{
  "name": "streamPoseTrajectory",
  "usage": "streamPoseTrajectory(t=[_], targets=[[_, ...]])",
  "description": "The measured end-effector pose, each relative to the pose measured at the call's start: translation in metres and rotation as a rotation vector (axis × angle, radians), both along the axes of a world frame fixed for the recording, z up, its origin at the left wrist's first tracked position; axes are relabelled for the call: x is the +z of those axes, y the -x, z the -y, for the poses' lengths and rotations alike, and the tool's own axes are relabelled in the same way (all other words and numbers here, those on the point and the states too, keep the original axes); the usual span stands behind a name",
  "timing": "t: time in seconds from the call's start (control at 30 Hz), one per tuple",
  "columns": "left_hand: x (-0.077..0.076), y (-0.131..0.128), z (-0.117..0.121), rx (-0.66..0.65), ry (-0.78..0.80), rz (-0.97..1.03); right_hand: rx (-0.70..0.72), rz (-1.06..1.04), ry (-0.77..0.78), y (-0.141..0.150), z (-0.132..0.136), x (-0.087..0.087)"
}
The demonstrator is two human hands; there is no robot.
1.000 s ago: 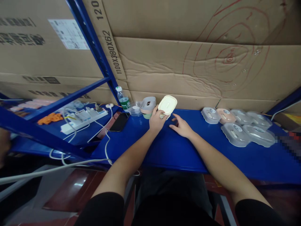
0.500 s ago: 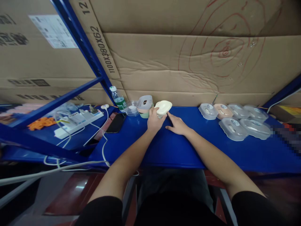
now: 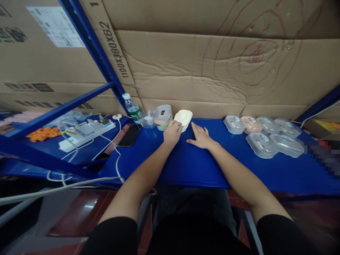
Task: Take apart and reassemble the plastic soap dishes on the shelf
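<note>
A cream plastic dish [image 3: 183, 117] with rounded corners sits on the blue table, its hollow side up. My left hand [image 3: 172, 134] is at its near left edge, thumb and fingers closed together in a pinch. What lies between those fingertips is too small to make out. My right hand [image 3: 201, 137] lies low over the table to the right of the dish, fingers spread, holding nothing. Just left of the dish stand stacked plastic box parts [image 3: 162, 113], translucent grey on top with pink and green below.
Clear round containers [image 3: 148, 119] and a water bottle [image 3: 132, 108] stand at the back left, near a black phone [image 3: 129, 135]. White cables run from a power strip [image 3: 86, 134]. Several lidded boxes [image 3: 261, 144] are grouped at right. Cardboard [image 3: 170, 71] backs the table.
The cream dish now rests lower and more upright on the table. My left hand has shifted to its near left edge with fingers closed. My right hand's fingers have drawn away from the dish.
</note>
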State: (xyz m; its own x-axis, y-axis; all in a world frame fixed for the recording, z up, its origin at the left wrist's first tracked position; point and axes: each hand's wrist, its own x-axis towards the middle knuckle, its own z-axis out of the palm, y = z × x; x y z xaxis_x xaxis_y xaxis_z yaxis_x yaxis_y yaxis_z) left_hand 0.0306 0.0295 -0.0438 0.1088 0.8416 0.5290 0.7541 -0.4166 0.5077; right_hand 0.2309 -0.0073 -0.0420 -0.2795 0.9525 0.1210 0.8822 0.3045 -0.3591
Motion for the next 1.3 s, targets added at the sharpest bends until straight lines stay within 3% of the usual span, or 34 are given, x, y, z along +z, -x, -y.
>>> streamPoseTrajectory(t=[0.13,0.27,0.37,0.43,0.53,0.73,0.8,1.03,1.17,1.3], targets=[[-0.006,0.001,-0.008,-0.007,-0.045,-0.007,-0.112,0.075,-0.077,-0.033,0.007,0.013],[-0.008,0.003,-0.009,-0.031,-0.064,0.001,-0.349,0.135,-0.184,-0.089,0.007,0.023],[-0.005,0.003,-0.006,-0.048,-0.067,0.024,-0.584,0.187,-0.139,-0.122,0.003,0.022],[-0.002,0.003,-0.005,-0.071,-0.076,0.05,-0.635,0.232,-0.096,-0.13,0.002,0.02],[0.001,0.003,-0.005,-0.12,-0.1,0.096,-0.574,0.275,-0.113,-0.118,0.002,0.021],[0.007,0.009,-0.004,-0.179,-0.114,0.125,-0.16,0.188,-0.281,-0.053,0.022,0.036],[0.008,0.01,-0.002,-0.192,-0.124,0.113,-0.09,0.159,-0.307,-0.039,0.028,0.038],[0.011,0.007,0.006,-0.297,-0.156,0.075,0.064,0.016,-0.137,-0.042,0.027,0.034],[0.02,0.006,0.017,-0.43,-0.155,0.003,0.093,-0.281,-0.223,-0.047,0.022,0.039],[0.027,0.005,0.022,-0.42,-0.196,0.001,-0.021,-0.562,-0.392,-0.041,0.026,0.043]])
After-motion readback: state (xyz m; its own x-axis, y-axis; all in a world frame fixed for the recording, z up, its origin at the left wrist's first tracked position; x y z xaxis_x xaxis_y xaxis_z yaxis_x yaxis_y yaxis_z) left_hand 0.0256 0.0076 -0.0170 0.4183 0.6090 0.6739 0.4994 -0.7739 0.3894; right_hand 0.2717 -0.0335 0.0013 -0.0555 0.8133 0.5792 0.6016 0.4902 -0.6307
